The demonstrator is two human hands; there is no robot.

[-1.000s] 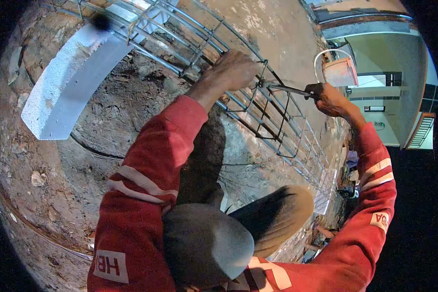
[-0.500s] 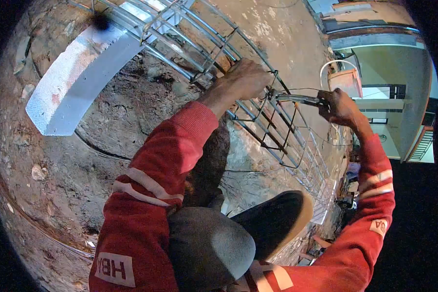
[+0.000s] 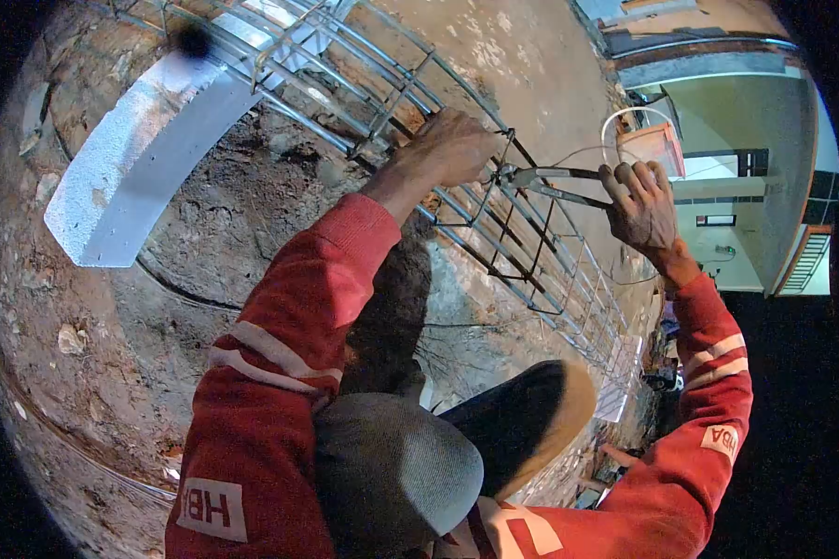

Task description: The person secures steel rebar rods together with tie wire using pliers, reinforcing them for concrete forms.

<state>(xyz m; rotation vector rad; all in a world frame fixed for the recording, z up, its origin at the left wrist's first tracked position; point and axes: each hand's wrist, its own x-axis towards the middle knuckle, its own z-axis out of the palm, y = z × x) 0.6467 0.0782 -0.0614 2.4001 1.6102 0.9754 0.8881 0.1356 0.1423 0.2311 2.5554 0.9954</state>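
Note:
A long steel rebar cage point(image 3: 531, 244) of bars and square ties runs diagonally past my knees. My left hand point(image 3: 452, 147) is closed around a bar on its upper side. My right hand point(image 3: 645, 207) holds the pincers point(image 3: 569, 177) by the ends of their handles, which are spread apart. The jaws of the pincers sit at a tie joint just beside my left hand. A thin tie wire point(image 3: 615, 154) curves from the joint past my right hand.
A pale block point(image 3: 112, 177) lies under the cage at upper left, and another white block point(image 3: 618, 380) at its far end. An orange bucket point(image 3: 655, 149) stands by the lit building. Rough dirt point(image 3: 93, 354) and a concrete slab surround me.
The pincers' handles have spread apart and my right hand's fingers have loosened and lifted. The jaws stay at the joint, and my left hand keeps its hold. The view has shifted slightly.

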